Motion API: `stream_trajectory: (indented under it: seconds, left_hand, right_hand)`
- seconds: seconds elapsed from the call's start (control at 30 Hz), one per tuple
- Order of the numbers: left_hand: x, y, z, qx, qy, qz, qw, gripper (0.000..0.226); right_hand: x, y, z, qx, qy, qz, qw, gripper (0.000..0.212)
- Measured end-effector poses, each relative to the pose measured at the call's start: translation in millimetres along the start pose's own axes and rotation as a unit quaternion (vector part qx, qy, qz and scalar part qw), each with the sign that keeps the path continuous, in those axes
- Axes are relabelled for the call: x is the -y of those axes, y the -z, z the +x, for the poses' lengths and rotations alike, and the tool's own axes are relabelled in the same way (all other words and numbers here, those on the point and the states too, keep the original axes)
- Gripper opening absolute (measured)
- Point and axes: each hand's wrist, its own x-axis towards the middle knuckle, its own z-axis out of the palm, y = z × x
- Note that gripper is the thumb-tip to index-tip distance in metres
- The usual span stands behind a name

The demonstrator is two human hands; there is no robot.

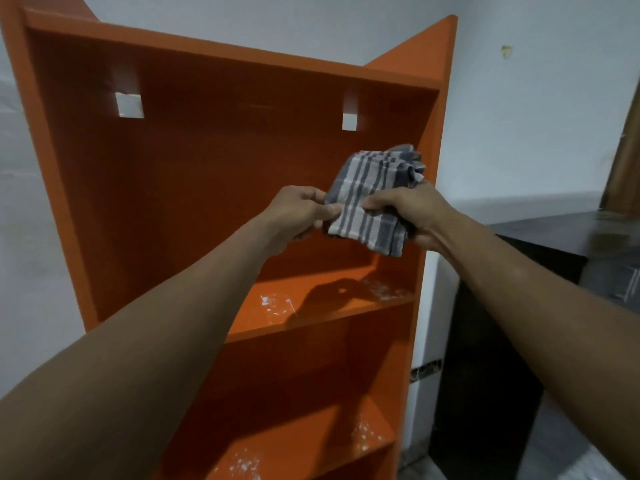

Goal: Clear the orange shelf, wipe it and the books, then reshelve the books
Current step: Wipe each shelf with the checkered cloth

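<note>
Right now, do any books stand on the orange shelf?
No: the visible boards of the orange shelf carry only whitish specks, while the left hand and right hand hold a grey striped cloth before it.

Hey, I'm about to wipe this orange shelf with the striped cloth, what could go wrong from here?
The white specks on the upper board may get pushed off its front edge onto the lower board, which is speckled too. The cloth is bunched between your left hand and right hand, so it may smear rather than lift dust.
</note>
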Motion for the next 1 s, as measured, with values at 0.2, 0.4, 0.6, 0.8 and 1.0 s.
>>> stream_trajectory:
  seconds: [0.2, 0.4, 0.6, 0.8, 1.0]
  left_hand:
    - [31.6, -15.9, 21.5, -0.047, 0.027, 0.149, 0.987, 0.010]
    - [63.0, -40.1, 41.4, -0.011, 0.099, 0.327, 0.940, 0.012]
    - [94.6, -62.8, 56.0, 0.075, 0.189, 0.480, 0.854, 0.020]
    - [92.5, -63.1, 68.9, 0.096, 0.213, 0.536, 0.811, 0.030]
    - [87.3, -63.2, 66.9, 0.117, 0.242, 0.555, 0.787, 0.031]
  right_hand:
    - [-13.7, 8.7, 47.2, 0.065, 0.097, -0.337, 0.934, 0.010]
    - [-61.1, 1.4, 84.5, 0.133, 0.190, -0.558, 0.797, 0.029]
    - [-103.2, -9.1, 106.4, 0.164, 0.143, -0.594, 0.774, 0.024]
    - [-139.1, -17.0, 122.0, 0.241, 0.052, -0.586, 0.772, 0.009]
    - [-132.0, -10.7, 124.7, 0.277, 0.016, -0.547, 0.790, 0.012]
